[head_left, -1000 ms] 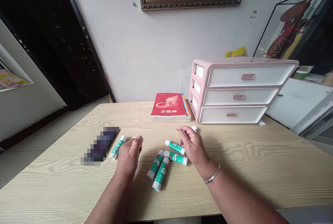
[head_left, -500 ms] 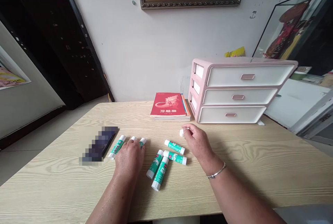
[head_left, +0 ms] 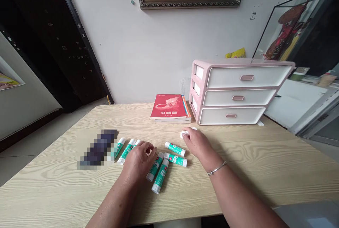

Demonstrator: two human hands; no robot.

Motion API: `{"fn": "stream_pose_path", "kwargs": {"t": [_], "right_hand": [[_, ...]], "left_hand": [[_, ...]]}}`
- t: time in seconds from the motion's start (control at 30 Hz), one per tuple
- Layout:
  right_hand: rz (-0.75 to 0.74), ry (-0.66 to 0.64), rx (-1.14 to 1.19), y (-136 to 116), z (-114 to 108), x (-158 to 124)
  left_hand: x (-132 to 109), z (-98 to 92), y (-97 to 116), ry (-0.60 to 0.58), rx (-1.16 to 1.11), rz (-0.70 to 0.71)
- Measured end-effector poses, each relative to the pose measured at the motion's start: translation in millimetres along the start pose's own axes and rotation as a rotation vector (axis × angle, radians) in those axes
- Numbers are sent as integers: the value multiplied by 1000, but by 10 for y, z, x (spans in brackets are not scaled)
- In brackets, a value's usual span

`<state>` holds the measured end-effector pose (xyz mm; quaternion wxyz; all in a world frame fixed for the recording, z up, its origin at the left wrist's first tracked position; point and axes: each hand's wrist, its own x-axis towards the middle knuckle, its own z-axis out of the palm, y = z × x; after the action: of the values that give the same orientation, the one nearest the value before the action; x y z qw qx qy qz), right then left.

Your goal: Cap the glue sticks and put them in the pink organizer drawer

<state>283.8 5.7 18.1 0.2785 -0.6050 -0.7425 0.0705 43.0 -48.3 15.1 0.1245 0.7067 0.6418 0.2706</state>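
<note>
Several green-and-white glue sticks lie on the wooden table. Two of them lie side by side at the left, and a third pokes out from under my left hand. A cluster of others lies in the middle. My left hand hovers between the two groups with its fingers loosely bent and nothing in them; its fingertips are close to the top of one middle stick. My right hand rests on the table behind the cluster, its fingertips pinched on a small white cap. A second white cap lies just beyond it.
A dark blurred flat object lies left of the glue sticks. A red book on a small stack and a pink three-drawer organiser stand at the back by the wall. A glass case stands at the right.
My left hand set a glue stick down beside the left ones and moved right toward the middle cluster. My right hand reached back and closed on a white cap.
</note>
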Motion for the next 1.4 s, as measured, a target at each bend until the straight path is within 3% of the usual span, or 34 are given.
{"fn": "stream_pose_path", "kwargs": {"t": [0.17,0.33,0.53,0.7,0.8,0.9,1.03,1.4], "right_hand": [[5,-139,-131,-22,82,-2],[44,-150,-119,-6,135,5],[39,-72,-14,-30,138,-1],[51,59,543,-84,192,-4],[68,-4,941,-173,190,-28],[83,-135,1130,-272,138,-63],[40,-198,1175,-360,86,-112],[-119,-204,1055,-380,184,-215]], "left_hand": [[-14,-101,71,-177,-83,-79],[-30,-109,29,-293,-56,-77],[-33,-62,20,-302,-21,-77],[-10,-39,-37,-247,-29,-83],[14,-51,-54,-161,-131,-104],[13,-74,-21,-127,-385,-60],[-19,-77,53,-182,-615,-15],[-45,-133,202,-176,-397,77]]}}
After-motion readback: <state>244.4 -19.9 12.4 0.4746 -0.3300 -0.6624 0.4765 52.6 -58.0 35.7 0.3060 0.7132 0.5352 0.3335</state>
